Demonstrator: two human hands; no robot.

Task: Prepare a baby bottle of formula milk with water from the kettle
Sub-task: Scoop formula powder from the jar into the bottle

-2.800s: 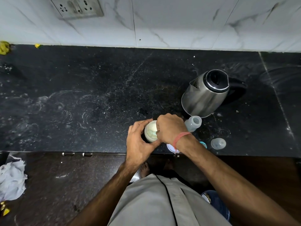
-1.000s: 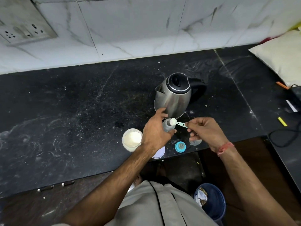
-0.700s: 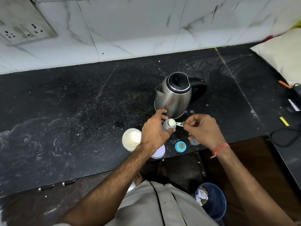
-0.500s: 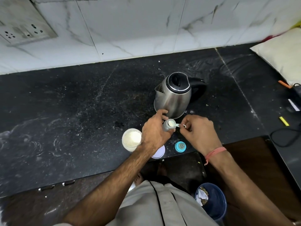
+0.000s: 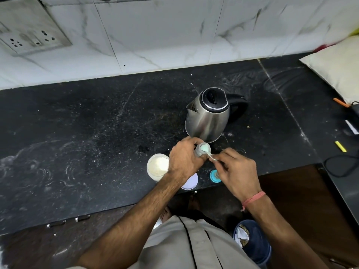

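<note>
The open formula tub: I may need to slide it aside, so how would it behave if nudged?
The formula tub looks squat and wide, so it would probably slide rather than tip. It stands open, its lid lying beside it, so a sharp push could puff powder out. It stands near the counter edge, so push it away from that edge.

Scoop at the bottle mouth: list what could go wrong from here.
1. The scoop sits tipped over the narrow bottle mouth, pinched by the right hand; powder could spill onto the counter.
2. The open formula jar stands right beside the left hand gripping the bottle, near the counter edge; a bump might topple it.
</note>
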